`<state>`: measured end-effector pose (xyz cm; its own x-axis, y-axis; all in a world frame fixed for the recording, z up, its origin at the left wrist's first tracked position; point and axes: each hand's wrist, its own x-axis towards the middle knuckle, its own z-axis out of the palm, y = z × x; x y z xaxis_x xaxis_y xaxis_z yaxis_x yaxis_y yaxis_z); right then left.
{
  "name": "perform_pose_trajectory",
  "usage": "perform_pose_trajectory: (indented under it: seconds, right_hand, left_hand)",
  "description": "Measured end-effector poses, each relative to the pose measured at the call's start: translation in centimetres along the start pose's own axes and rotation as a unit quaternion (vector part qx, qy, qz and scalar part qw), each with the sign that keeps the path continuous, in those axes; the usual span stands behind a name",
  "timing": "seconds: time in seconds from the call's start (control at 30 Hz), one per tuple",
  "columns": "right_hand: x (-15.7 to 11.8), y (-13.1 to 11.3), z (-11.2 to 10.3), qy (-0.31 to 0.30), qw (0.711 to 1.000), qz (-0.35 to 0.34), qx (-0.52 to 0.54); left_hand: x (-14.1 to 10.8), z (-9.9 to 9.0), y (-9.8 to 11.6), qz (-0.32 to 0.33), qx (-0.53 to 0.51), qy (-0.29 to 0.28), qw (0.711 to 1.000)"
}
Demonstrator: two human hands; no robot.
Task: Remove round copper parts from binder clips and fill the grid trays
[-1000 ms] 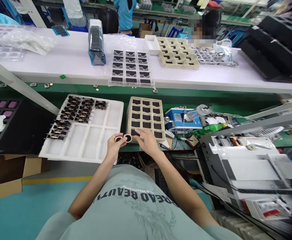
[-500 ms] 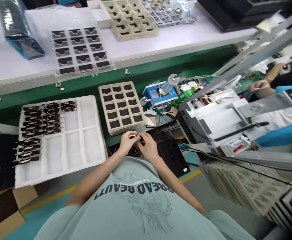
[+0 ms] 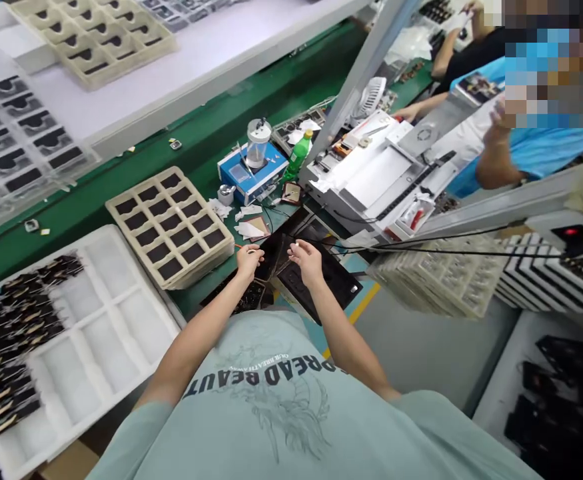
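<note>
My left hand (image 3: 250, 260) is closed in a pinch near the front edge of the green bench; whatever lies between its fingertips is too small to name. Apart from it, my right hand (image 3: 307, 260) also pinches, with a tiny pale spot at the fingertips that I cannot identify. Under the right hand lies a black tray (image 3: 338, 280) with shaped recesses. Below the left hand, partly hidden by the forearm, is a box of small dark parts (image 3: 251, 298). Left of my hands stands a stack of beige compartment trays (image 3: 191, 277) with dark pads in the cells.
At left, a white foam tray (image 3: 121, 287) holds rows of dark parts with wires. Behind my hands are a blue device (image 3: 251, 180), a green bottle (image 3: 298, 157) and a white machine (image 3: 366, 173). Black cables (image 3: 421, 250) cross at right. A co-worker's blue sleeve (image 3: 541, 150) is beyond.
My hands, which were together around a small ring-like item, have moved apart. The view has swung right, so the trays appear further left and more of the co-worker's side shows.
</note>
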<state>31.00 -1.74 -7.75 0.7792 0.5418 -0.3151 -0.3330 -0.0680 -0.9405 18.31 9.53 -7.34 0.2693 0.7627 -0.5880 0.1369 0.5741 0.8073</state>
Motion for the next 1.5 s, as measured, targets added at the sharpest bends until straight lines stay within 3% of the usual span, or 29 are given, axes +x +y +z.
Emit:
perform_pose_trajectory:
  seconds: [0.13,0.33,0.47,0.57,0.67,0.8,1.0,1.13,1.27,1.37,1.5]
  right_hand:
    - [-0.2,-0.4,-2.6,-0.017,0.993,0.055,0.106]
    - [-1.0,-0.7,-4.4,0.014,0.991,0.075,0.108]
    - [-1.3,-1.1,-4.4,0.022,0.995,0.076,0.057]
    - [-2.0,-2.2,-3.4,-0.042,0.997,0.056,0.014]
    - [-3.0,-3.7,-1.1,-0.126,0.991,0.032,-0.016]
    - [-4.6,-5.4,3.6,-0.238,0.969,0.013,-0.063]
    - [-7.2,-6.2,11.7,-0.375,0.904,-0.117,-0.171]
    - [-9.1,-4.9,17.5,-0.418,0.872,-0.163,-0.195]
    - [-10.8,-1.4,23.0,-0.419,0.856,-0.226,-0.203]
    - [-11.5,0.8,24.2,-0.411,0.8,-0.339,-0.274]
    - [-11.2,1.6,22.2,-0.4,0.696,-0.465,-0.373]
  left_hand:
    - [1.0,2.1,-0.4,-0.018,0.02,-0.005,1.0]
    - [2.2,3.9,0.2,-0.032,0.036,-0.018,0.999]
    - [1.5,3.0,1.4,-0.04,0.017,-0.049,0.998]
    - [-0.4,0.3,1.8,-0.041,0.002,-0.063,0.997]
    - [-3.4,-3.4,1.5,-0.029,-0.027,-0.072,0.997]
    - [-8.0,-8.3,0.5,-0.036,-0.074,-0.073,0.994]
    - [-13.4,-13.9,0.1,-0.011,-0.136,-0.023,0.99]
    - [-15.3,-16.7,0.0,0.019,-0.18,0.021,0.983]
    - [-16.2,-18.8,-0.8,0.021,-0.217,0.062,0.974]
    - [-16.7,-20.2,-1.7,0.019,-0.236,0.096,0.967]
    - [-17.3,-21.7,-2.9,0.02,-0.275,0.128,0.953]
